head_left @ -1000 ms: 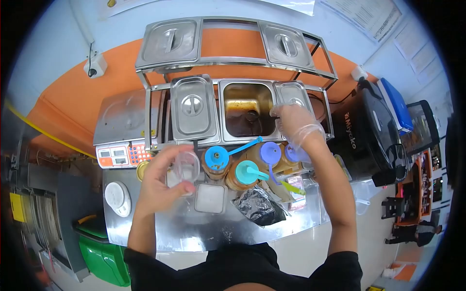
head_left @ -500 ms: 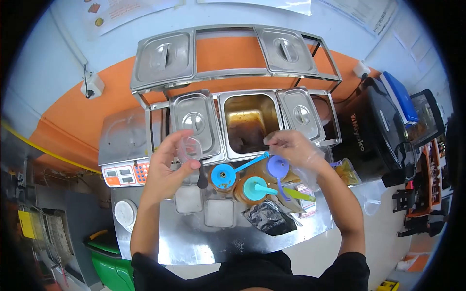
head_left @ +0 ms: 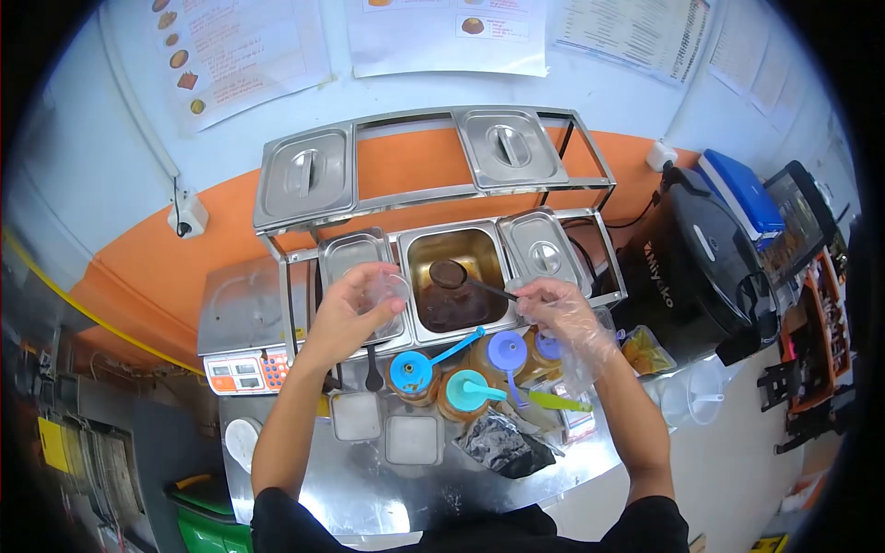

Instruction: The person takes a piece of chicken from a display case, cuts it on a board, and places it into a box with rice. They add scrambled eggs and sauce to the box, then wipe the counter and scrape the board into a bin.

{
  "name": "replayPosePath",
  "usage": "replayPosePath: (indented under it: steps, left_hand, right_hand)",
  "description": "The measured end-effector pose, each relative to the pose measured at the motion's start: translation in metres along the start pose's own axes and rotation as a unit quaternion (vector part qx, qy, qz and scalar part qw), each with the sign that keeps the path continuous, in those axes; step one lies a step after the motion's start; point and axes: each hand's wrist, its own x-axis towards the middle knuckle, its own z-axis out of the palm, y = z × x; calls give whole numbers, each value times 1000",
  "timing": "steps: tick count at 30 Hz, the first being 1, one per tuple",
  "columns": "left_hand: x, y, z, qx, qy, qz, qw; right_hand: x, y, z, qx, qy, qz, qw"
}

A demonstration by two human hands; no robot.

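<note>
My left hand [head_left: 346,318] grips a small clear plastic cup [head_left: 387,291] beside the left rim of an uncovered steel pan [head_left: 461,243]. My right hand [head_left: 560,318], in a clear plastic glove, is closed on the dark handle of a ladle [head_left: 450,273]. The ladle's round bowl, with brown sauce in it, is over the pan. More dark brown sauce [head_left: 461,310] lies at the bottom of the pan. Steel lids cover the pans on both sides, and the right-hand lid [head_left: 542,253] is close to my right hand.
Jars with a blue lid [head_left: 411,370], a turquoise lid [head_left: 464,391] and a purple lid [head_left: 507,350] stand in front of the pans. Two square containers [head_left: 414,440] and a crumpled foil bag [head_left: 502,442] are nearer. A scale [head_left: 244,371] sits left, a black Miyako appliance [head_left: 687,263] right.
The ladle's bowl has come into view above the pan, with sauce in it. My left hand still holds the cup. The camera view has tilted up, showing more wall.
</note>
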Motion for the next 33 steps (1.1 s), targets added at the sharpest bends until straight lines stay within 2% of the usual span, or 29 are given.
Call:
replayPosePath:
  steps: [4,9,11,13,17,19,20,22,23,25,26,28,33]
  left_hand:
    - [12,-8,7,32,-10,-4,999]
    - [22,-10,17,52,-32,-10,998]
    - [25,-10,21,70,-41,-14,997]
    - [28,-9,26,72,-41,10,997]
    - [30,-7,34,61,-46,8,997]
    - [33,-13,36,84,-32,-7,996]
    - [33,-12,38,84,-32,-6,996]
    - [34,-7,43,22,-6,20,1000]
    - [36,-9,43,22,-4,21,1000]
    - [40,-14,43,-10,24,90,996]
    - [40,-15,43,-10,26,91,995]
    - [39,-14,44,-53,55,126,989]
    - [39,-14,38,-71,81,136,985]
  right_hand:
    - [-8,-12,-10,-23,13,19,999]
    - [-6,-27,-23,-49,-13,-57,997]
    - [-5,-39,-24,-62,-13,-51,997]
    - [-1,-48,-25,-182,-43,-113,976]
    - [-2,-71,-11,-219,-48,-135,965]
    - [-12,-95,5,-394,-6,-281,875]
    - [-15,-103,12,-395,-6,-281,875]
    - [-21,-118,25,-590,11,-411,695]
    - [-26,-125,32,-590,9,-412,695]
    - [-36,-137,43,-652,-23,-408,639]
    - [-38,-137,46,-652,-24,-410,637]
    - [-41,-138,51,-658,-10,-458,598]
    - [-42,-134,50,-641,9,-529,557]
